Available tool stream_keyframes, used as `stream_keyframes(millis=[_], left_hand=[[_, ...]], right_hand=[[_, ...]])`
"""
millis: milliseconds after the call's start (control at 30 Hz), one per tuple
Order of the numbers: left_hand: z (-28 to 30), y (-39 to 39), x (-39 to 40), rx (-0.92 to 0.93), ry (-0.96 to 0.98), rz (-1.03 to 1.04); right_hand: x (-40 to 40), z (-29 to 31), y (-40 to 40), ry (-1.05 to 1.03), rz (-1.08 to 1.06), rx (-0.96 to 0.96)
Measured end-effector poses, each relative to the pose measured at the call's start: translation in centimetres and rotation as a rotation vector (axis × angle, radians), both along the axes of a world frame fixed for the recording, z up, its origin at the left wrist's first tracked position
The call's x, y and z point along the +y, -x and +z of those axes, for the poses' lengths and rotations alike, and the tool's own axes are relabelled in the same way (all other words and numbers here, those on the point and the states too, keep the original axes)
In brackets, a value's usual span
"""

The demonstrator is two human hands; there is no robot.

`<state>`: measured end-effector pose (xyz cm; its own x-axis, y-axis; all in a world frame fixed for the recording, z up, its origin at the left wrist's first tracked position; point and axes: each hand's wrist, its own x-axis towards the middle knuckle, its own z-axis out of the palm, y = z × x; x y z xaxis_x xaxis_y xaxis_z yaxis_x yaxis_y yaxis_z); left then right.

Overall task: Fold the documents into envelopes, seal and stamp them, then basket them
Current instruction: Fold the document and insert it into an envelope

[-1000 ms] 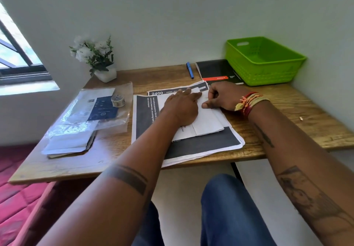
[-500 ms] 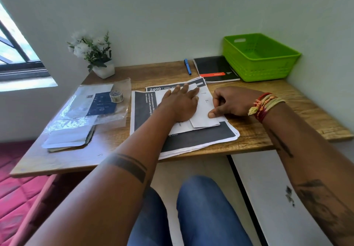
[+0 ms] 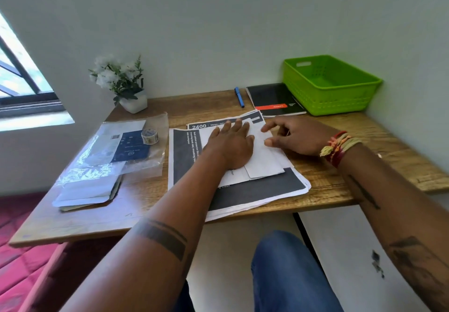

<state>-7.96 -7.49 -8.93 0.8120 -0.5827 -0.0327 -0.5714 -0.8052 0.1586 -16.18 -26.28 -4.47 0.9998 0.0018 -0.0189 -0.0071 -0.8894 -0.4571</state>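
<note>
Two hands work at mid-frame on a wooden desk [image 3: 315,185]. The left hand [image 3: 230,146] lies flat, fingers straight and together, pressing down on a folded white sheet [image 3: 264,163]. The right hand [image 3: 296,136] sits just right of it with fingers loosely spread and slightly bent, thumb tip and fingertips touching the sheet's right edge; it grips nothing. One bunch of red and yellow threads [image 3: 337,145] circles the right wrist.

The folded sheet rests on a stack of printed pages [image 3: 255,192] with large black blocks; the exact number of pages cannot be told. The top of one page reads "2400" and "DESK"; the smaller print is too blurred to read.

At upper right stands one green basket [image 3: 340,105]. Left of it lies one black notebook [image 3: 272,97] with a red label whose word cannot be read, and one blue pen [image 3: 239,97]. At left of centre, one clear plastic bag [image 3: 97,166] holds white envelopes and a dark blue card, with one roll of tape [image 3: 149,136] on top. One potted plant [image 3: 122,85] with white flowers stands at the desk's far left corner.
</note>
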Motion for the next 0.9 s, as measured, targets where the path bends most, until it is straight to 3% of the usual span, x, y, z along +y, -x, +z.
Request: stream_keyframes(millis=[133,567,800,900], left_hand=[[-0.1,-0.1,0.0,0.006,0.004,0.007],[-0.1,0.0,-0.1,0.007,0.013,0.024],[-0.1,0.0,-0.1,0.010,0.013,0.022],[-0.2,-0.1,-0.1,0.008,0.022,0.016]], right_hand=[[0.4,-1.8,-0.2,0.103,0.075,-0.165],[1.9,-0.6,-5.9,0.281,0.008,-0.007],[2.2,-1.1,-7.4,0.248,-0.024,-0.058],[1.7,-2.1,-7.4,0.175,-0.091,-0.200]])
